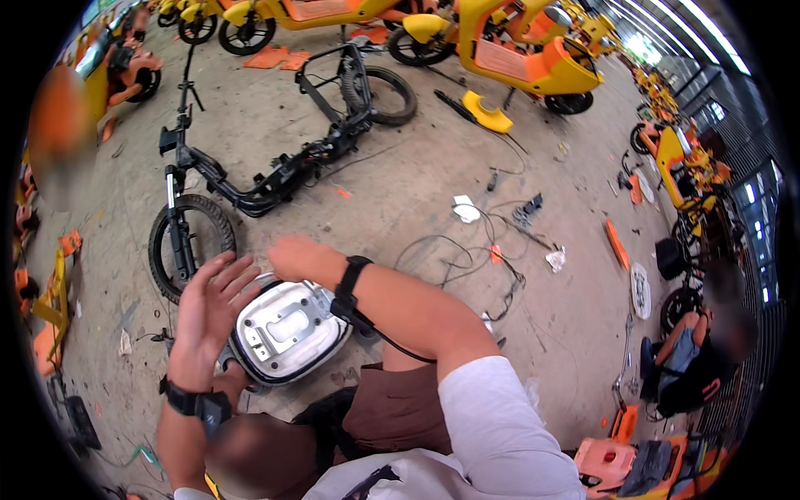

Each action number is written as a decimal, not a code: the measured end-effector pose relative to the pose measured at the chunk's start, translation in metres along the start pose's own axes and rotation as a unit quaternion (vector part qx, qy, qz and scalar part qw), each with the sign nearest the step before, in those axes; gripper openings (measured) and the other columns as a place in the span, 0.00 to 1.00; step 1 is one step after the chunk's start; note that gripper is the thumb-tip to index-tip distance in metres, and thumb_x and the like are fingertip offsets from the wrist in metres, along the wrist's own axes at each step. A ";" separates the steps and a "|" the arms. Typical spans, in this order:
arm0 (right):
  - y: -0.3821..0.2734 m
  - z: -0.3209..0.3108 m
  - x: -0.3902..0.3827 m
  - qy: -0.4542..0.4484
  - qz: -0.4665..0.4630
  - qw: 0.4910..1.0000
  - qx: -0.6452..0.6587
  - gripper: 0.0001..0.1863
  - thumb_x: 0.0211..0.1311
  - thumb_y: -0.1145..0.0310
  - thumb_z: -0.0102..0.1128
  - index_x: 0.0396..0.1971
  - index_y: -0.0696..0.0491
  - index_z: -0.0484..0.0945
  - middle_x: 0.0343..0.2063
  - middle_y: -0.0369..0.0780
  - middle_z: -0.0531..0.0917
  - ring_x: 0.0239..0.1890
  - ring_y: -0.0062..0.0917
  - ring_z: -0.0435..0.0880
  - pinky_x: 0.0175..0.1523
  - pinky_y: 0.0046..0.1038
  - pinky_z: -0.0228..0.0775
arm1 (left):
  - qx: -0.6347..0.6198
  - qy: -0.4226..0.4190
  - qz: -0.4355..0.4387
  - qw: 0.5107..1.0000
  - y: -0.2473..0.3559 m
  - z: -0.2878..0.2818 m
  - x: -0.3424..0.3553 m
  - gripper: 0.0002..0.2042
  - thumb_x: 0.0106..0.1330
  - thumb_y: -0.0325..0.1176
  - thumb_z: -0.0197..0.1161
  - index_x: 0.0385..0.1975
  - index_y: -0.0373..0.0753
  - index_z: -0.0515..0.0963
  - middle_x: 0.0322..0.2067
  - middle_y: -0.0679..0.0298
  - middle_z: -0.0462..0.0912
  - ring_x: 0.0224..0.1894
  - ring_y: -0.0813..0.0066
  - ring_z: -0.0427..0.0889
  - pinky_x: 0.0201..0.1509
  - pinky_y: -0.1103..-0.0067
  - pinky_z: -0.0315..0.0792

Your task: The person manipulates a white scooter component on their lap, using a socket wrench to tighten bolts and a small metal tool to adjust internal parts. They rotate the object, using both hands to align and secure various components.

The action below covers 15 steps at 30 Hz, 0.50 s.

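Observation:
In front of my legs lies a scooter seat [257,327], its white underside up and its dark rim curving round it. Beside its left edge my left hand [210,302] is raised with fingers stretched and apart, holding nothing. Past the seat's far edge, my right hand [302,257] is slightly smeared; its fingers look curled in, and whatever they may hold is hidden. My right forearm crosses above the seat's far right side. Black bands circle both wrists. Close beyond my hands stands a stripped black scooter frame [275,179] with its front wheel [160,265] nearest me.
Yellow and orange scooters [529,71] line the far side. Loose cables [450,265], a yellow cover piece [486,113] and an orange strip [617,243] lie about the floor. At right a person [700,367] sits low near more scooters. Orange body parts [607,462] lie near right.

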State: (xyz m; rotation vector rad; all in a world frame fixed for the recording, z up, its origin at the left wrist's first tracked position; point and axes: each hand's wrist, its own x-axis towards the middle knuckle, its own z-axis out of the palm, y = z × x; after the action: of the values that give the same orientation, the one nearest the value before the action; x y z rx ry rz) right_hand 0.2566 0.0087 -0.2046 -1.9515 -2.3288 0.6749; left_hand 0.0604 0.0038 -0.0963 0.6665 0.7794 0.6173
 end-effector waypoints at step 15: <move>-0.002 0.002 -0.013 -0.116 0.155 0.951 0.243 0.18 0.71 0.61 0.44 0.34 0.61 0.76 0.17 0.44 0.82 0.15 0.29 0.83 0.19 0.30 0.75 | 0.695 0.052 0.308 0.648 -0.054 -0.036 0.028 0.23 0.60 0.31 0.63 0.54 0.31 0.70 0.52 0.46 0.74 0.56 0.48 0.71 0.60 0.64 0.66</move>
State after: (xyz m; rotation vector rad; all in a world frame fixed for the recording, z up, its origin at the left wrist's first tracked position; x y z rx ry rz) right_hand 0.2567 -0.0042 -0.2022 -2.0858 -1.7190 1.4130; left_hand 0.0608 0.0006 -0.1670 2.4357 1.0742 0.5666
